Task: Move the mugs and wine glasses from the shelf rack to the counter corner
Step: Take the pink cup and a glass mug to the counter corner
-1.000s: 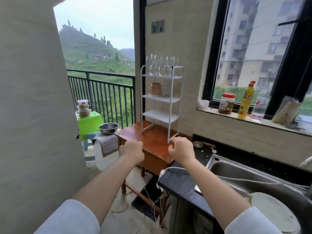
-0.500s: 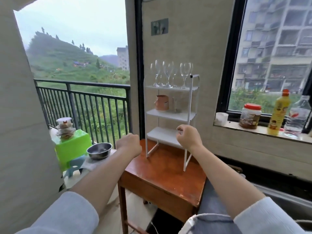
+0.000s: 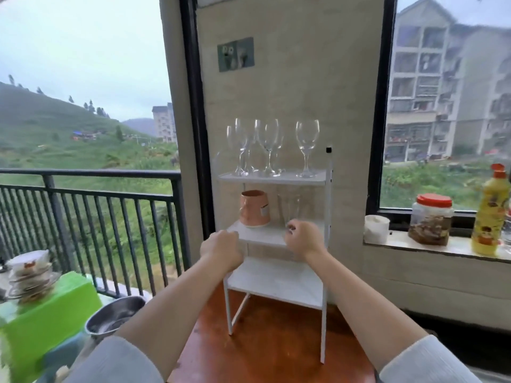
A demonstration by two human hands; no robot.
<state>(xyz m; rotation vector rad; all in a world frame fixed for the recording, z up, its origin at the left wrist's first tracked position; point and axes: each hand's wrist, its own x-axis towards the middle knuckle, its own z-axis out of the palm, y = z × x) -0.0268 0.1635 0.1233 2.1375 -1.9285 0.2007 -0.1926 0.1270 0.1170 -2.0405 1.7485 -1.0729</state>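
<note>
A white three-tier shelf rack [image 3: 328,205] stands on a brown wooden table [image 3: 271,352]. Several clear wine glasses [image 3: 266,146] stand on its top tier, one [image 3: 307,147] apart at the right. On the middle tier sit a pink mug [image 3: 254,208] and a clear glass [image 3: 289,207] beside it. My left hand [image 3: 221,248] is a loose fist in front of the middle tier's left edge, holding nothing. My right hand [image 3: 305,239] is curled just below the clear glass, with nothing in it.
A windowsill [image 3: 453,246] at the right holds a white cup [image 3: 376,229], a red-lidded jar [image 3: 431,218] and a yellow bottle [image 3: 490,214]. At the left are a black balcony railing [image 3: 91,189], a green box [image 3: 47,322] with stacked dishes [image 3: 29,275], and a steel bowl [image 3: 116,313].
The view has moved closer to the rack and up, away from the sink. Both hands have risen from the table edge to the rack's middle tier.
</note>
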